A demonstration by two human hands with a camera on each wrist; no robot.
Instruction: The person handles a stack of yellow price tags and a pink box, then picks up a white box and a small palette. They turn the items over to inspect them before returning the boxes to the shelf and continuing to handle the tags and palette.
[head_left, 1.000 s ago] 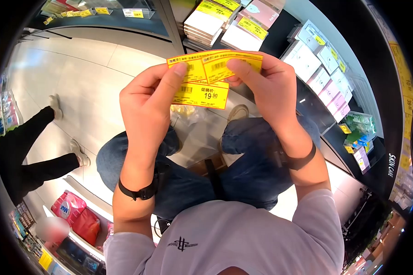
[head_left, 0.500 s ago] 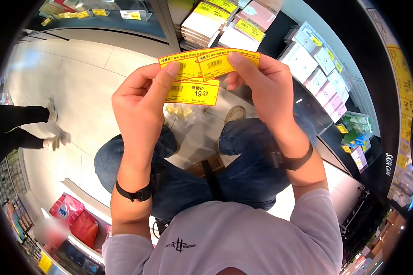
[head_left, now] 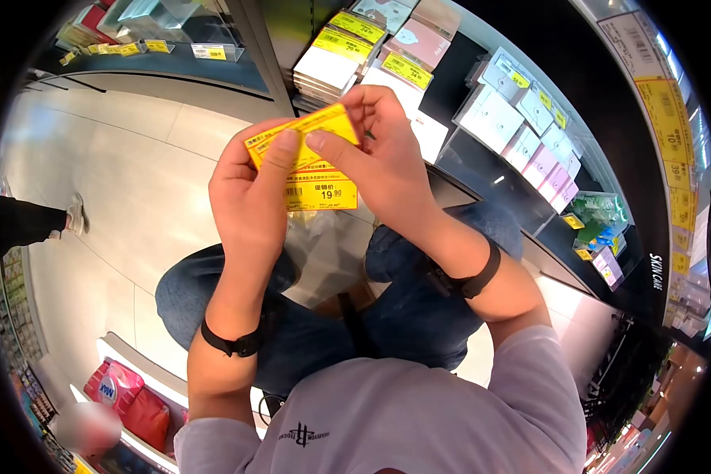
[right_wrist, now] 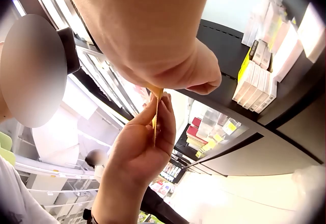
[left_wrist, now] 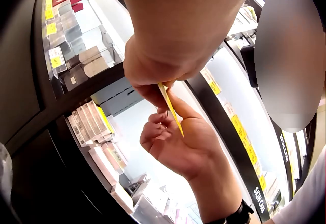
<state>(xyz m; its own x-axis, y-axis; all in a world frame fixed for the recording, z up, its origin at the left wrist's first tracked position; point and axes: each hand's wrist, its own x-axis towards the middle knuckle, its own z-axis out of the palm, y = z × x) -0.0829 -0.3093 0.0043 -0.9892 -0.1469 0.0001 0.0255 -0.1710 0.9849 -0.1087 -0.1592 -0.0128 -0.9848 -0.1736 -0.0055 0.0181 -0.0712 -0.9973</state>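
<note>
Several yellow price tags with red edges overlap between the two hands in the head view. The lower price tag (head_left: 324, 197) shows "19.90" and hangs below the tilted upper price tag (head_left: 329, 122). The left hand (head_left: 249, 186) pinches the tags at their left side, thumb on the printed face. From the right, the right hand (head_left: 391, 170) pinches the upper tags, its thumb tip close beside the left thumb. In the left wrist view the tags (left_wrist: 171, 109) appear edge-on between the hands. The left fingers behind the tags are mostly hidden in the head view.
Ahead, a dark shelf carries stacked boxes (head_left: 328, 67) and white and pink boxes (head_left: 521, 130) with yellow tags. The person's jeans-clad knees (head_left: 189, 284) are below the hands. Red bags (head_left: 126, 391) sit at lower left; another person's leg (head_left: 28, 223) is at far left.
The right hand has moved left and turned inward, its upper tag sliding over the left hand's tags so the fanned tags overlap more. The tags sit slightly lower. The other person's legs have shifted left.
</note>
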